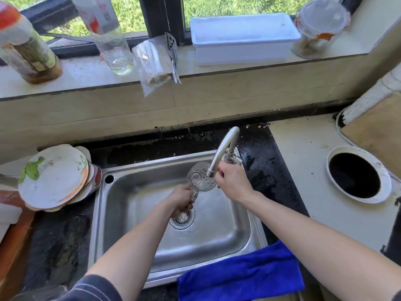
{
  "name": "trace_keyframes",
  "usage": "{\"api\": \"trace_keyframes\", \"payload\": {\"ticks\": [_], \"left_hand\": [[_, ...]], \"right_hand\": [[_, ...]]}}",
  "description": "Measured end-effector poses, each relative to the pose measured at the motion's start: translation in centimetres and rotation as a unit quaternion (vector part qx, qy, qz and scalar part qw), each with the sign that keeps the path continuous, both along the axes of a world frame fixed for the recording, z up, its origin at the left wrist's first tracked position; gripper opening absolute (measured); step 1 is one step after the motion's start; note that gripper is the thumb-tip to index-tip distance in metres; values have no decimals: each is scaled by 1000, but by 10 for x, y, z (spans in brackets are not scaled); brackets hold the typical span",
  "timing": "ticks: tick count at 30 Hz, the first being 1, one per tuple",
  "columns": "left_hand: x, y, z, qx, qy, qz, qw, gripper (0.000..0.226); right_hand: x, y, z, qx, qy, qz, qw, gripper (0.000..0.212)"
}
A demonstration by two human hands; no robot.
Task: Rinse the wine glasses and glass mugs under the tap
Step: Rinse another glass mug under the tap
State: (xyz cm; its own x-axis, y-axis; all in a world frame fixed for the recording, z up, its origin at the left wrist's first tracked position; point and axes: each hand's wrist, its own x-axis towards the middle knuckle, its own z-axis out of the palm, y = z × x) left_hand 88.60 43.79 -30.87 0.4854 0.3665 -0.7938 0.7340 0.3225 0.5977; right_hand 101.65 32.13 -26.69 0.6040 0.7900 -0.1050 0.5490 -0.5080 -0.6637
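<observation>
A clear wine glass (199, 177) tilts over the steel sink (134, 205), its bowl right under the spout of the curved tap (221, 148). My left hand (181, 199) grips the glass by its stem, above the drain. Water sits in the bowl. My right hand (231, 181) is at the right side of the bowl and below the tap handle (235, 160), fingers curled against the glass rim. Whether they grip the glass or the tap I cannot tell.
A stack of plates (55, 177) leans at the sink's left. A blue cloth (240, 272) drapes over the sink's front right edge. A round hole (354, 174) opens in the right counter. Bottles (108, 33), a white tub (243, 38) and a jar (316, 27) stand on the windowsill.
</observation>
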Motion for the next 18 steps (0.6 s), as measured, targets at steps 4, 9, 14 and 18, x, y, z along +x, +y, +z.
{"api": "trace_keyframes", "payload": {"ticks": [4,9,14,18], "left_hand": [[-11,-5,-21,-37,-19,38,998,20],[-8,-4,-28,-44,-28,51,997,24],[4,6,-15,-59,-58,46,996,25],[1,21,-16,-47,-66,69,994,25]], "right_hand": [[-5,-22,7,33,-129,61,989,14],[-23,-36,-7,-22,-219,282,934,36],[-22,6,-3,-214,-183,277,919,35],[-12,-7,-6,-177,-199,320,909,51]]}}
